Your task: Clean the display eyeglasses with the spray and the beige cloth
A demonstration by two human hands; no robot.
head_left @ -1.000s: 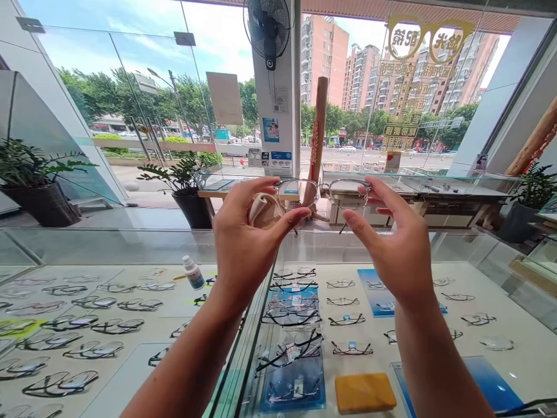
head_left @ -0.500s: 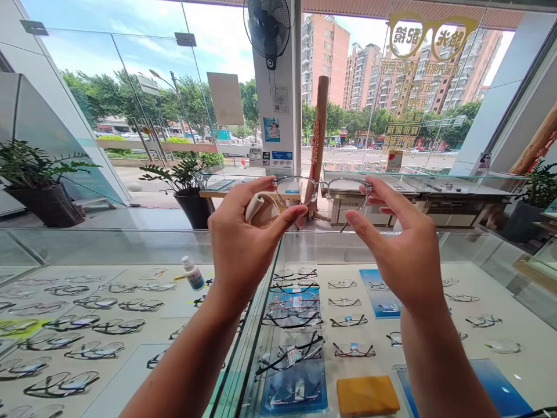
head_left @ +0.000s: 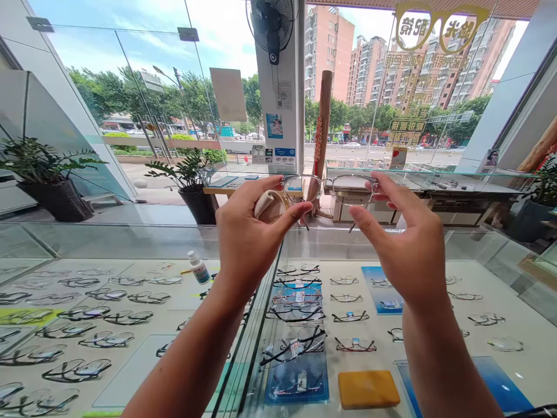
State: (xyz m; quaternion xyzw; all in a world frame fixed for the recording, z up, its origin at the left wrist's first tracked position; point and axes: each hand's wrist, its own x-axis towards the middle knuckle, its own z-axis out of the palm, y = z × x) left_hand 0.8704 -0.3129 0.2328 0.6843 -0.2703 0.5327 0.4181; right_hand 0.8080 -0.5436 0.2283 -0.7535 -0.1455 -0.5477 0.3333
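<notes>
Raised in front of me is a pair of thin-rimmed eyeglasses [head_left: 327, 182] with clear lenses, its temples pointing down and away. My left hand [head_left: 248, 226] pinches the left end of the frame between thumb and fingers. Tucked in that same hand is a folded beige cloth [head_left: 270, 204], partly hidden by the palm. At the other end, my right hand [head_left: 404, 238] grips the right side of the frame near the hinge. Below the hands, rows of eyeglasses [head_left: 298, 313] lie in a glass display case [head_left: 243, 366].
A small white bottle [head_left: 199, 268] stands on the glass at left. A mustard-yellow case [head_left: 368, 389] lies near the front, beside blue trays [head_left: 296, 383]. Beyond the counter are a potted plant [head_left: 187, 186], a wooden post [head_left: 323, 116] and a wall fan [head_left: 272, 29].
The view has shifted slightly, so both hands and the eyeglasses appear a little farther right. The hold on the frame and cloth stays the same.
</notes>
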